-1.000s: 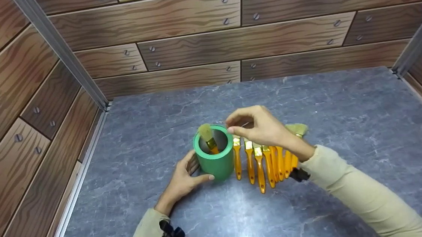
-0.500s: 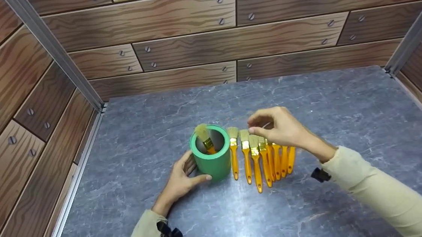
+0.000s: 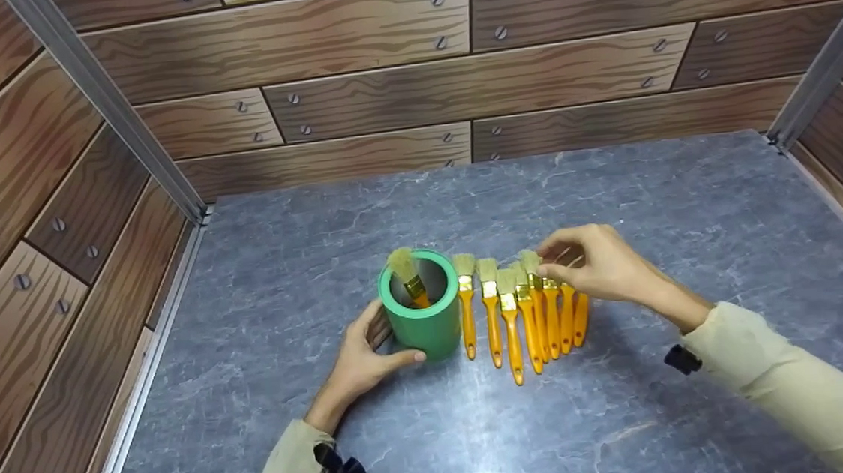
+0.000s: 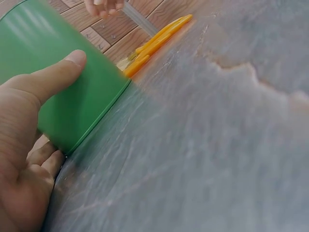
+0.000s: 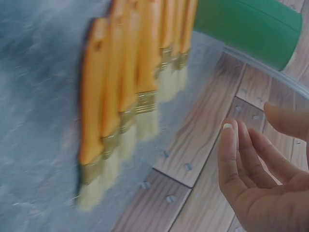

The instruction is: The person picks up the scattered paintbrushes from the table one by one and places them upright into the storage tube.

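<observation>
A green can (image 3: 426, 334) with a thick rim and grey inside stands on the table, one paintbrush (image 3: 411, 279) leaning in it, bristles up. My left hand (image 3: 359, 358) holds the can from its left side, thumb (image 4: 60, 75) across the green wall and the other fingers around the far side. To the right lies a row of paintbrushes (image 3: 514, 338) with orange handles, gold ferrules and pale bristles. Over the bristle end of that row's right part hovers my right hand (image 3: 604, 267), fingers loosely bent with nothing between them, as the right wrist view also shows.
A grey marbled tabletop (image 3: 316, 237) spreads around the can and brushes. Wood-patterned panels (image 3: 380, 97) wall it at the back and both sides, with metal profiles (image 3: 119, 117) at the corners.
My right hand has moved right from beside the can's rim, across the row of brushes, uncovering more bristles. The left hand and the can have stayed in place.
</observation>
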Demonstrator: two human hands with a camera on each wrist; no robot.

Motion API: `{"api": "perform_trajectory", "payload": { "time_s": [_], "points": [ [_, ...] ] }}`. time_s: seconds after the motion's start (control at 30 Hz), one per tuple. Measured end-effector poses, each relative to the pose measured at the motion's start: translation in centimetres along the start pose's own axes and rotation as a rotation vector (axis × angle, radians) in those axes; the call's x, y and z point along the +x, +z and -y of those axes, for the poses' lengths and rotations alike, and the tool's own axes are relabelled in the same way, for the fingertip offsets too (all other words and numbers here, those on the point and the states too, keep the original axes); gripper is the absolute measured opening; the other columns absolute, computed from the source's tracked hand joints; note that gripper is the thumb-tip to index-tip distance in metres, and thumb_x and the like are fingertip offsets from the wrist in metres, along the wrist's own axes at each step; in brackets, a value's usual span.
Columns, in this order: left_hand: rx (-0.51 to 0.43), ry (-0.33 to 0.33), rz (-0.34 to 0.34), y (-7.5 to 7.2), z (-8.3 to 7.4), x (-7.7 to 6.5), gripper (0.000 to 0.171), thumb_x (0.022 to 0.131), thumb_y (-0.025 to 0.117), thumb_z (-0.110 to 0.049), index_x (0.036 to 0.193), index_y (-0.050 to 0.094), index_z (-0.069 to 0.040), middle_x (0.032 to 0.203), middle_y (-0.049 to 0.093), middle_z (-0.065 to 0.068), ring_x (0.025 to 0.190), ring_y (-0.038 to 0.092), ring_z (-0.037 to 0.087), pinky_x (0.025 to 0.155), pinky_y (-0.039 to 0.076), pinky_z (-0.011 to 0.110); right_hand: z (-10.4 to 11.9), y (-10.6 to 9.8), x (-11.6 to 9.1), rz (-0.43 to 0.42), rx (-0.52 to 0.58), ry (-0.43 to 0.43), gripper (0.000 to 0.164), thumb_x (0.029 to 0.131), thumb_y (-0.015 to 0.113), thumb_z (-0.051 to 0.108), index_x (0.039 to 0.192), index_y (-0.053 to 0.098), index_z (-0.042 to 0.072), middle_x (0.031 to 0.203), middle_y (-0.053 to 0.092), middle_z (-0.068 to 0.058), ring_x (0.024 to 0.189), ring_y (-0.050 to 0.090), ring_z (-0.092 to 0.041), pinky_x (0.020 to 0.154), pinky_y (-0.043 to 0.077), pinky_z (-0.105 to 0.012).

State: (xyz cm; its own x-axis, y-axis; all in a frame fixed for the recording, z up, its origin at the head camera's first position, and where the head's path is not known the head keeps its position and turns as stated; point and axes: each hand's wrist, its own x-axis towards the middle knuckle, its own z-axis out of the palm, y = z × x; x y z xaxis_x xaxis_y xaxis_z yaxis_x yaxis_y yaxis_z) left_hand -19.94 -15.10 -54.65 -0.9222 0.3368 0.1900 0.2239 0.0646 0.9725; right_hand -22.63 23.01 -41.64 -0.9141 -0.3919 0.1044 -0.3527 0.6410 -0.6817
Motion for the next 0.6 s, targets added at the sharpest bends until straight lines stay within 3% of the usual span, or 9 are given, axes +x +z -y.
{"api": "perform_trajectory", "payload": {
  "time_s": [0.23, 0.6],
  "points": [
    [0.008, 0.024, 0.009, 0.1, 0.0, 0.1, 0.102, 0.080, 0.096, -0.012, 0.165, 0.042, -0.027, 0.163, 0.052, -0.001, 0.154, 0.046, 0.021, 0.128, 0.040, 0.042, -2.2, 0.0, -0.9, 0.007, -0.047, 0.037, 0.021, 0.095, 0.080, 0.010, 0.111, 0.076, -0.004, 0.103, 0.079, -0.017, 0.088, 0.076, -0.027, 0.075, 0.068, -0.032],
    [-0.005, 0.010, 0.022, 0.0, 0.2, 0.1, 0.099, 0.081, 0.096, -0.014, 0.164, 0.043, -0.028, 0.162, 0.053, -0.001, 0.153, 0.047, 0.020, 0.128, 0.040, 0.040, -6.2, 1.3, -2.7, -0.046, -0.135, 0.067, 0.015, 0.087, 0.087, 0.011, 0.087, 0.073, 0.006, 0.083, 0.075, -0.005, 0.072, 0.068, -0.015, 0.064, 0.061, -0.025]
  ]
}}
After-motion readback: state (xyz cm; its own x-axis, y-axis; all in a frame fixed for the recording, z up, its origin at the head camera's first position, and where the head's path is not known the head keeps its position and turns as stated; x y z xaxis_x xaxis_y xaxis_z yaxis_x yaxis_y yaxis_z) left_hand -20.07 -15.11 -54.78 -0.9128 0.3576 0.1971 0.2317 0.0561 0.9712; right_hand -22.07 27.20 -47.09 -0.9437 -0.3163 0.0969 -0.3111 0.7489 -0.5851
